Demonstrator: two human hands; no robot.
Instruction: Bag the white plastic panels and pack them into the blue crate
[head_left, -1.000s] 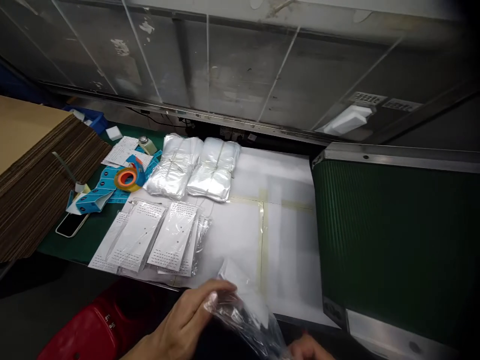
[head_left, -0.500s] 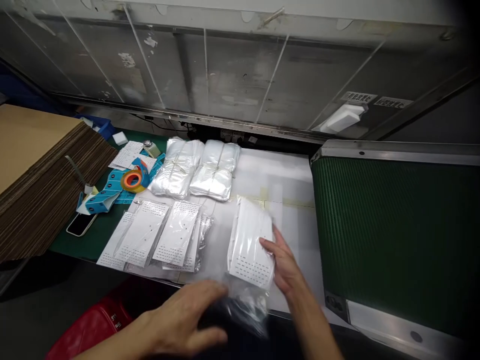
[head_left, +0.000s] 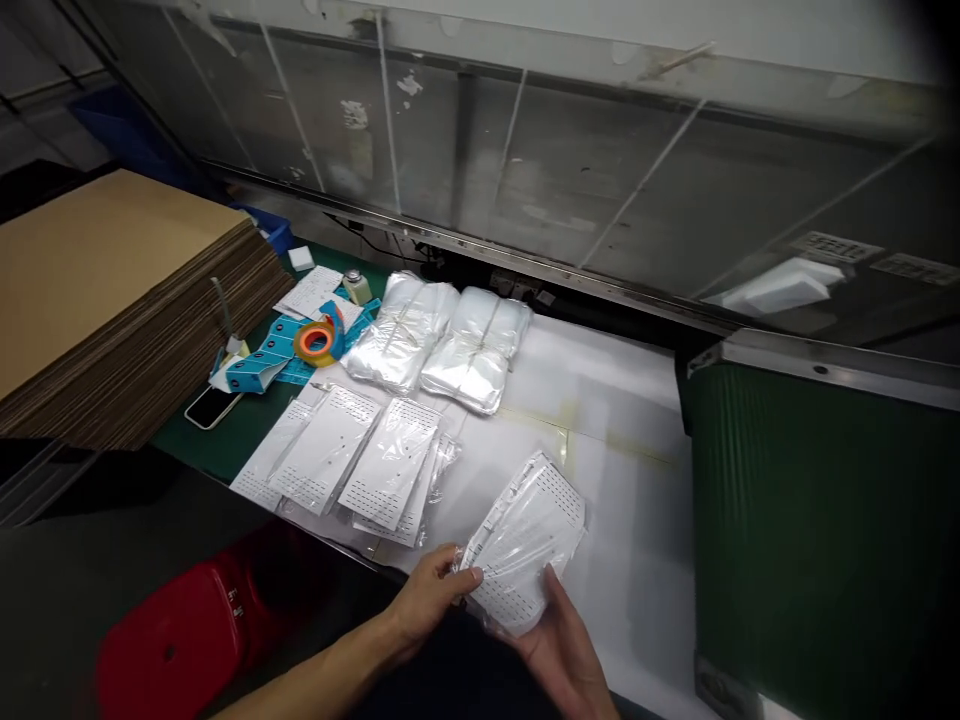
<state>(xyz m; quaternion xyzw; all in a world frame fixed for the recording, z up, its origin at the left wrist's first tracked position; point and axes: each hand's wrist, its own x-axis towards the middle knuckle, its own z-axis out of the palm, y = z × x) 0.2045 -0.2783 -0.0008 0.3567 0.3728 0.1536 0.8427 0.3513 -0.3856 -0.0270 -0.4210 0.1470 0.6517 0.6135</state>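
Observation:
Both my hands hold a clear plastic sleeve with white cards inside [head_left: 523, 552], which have rows of small slots. My left hand [head_left: 427, 595] pinches its near left edge, and my right hand [head_left: 562, 650] supports its lower right corner. Beside the sleeve, on a white work surface [head_left: 607, 400], lie several similar bagged cards [head_left: 352, 460]. Two tied bundles of clear plastic bags [head_left: 401, 335] [head_left: 476, 350] lie farther away. Neither hand touches these.
A tall stack of corrugated cardboard sheets [head_left: 127, 310] stands at left. Near it are an orange tape roll [head_left: 315, 342], blue labels [head_left: 259, 370] and a phone [head_left: 214, 407]. A green ribbed panel [head_left: 810, 530] stands at right. A red object [head_left: 180, 640] sits below the front edge.
My right hand has lifted the white packet off the surface, and my left hand has come to hold it too. The crumpled plastic seen earlier near my left hand no longer shows. The view has tilted.

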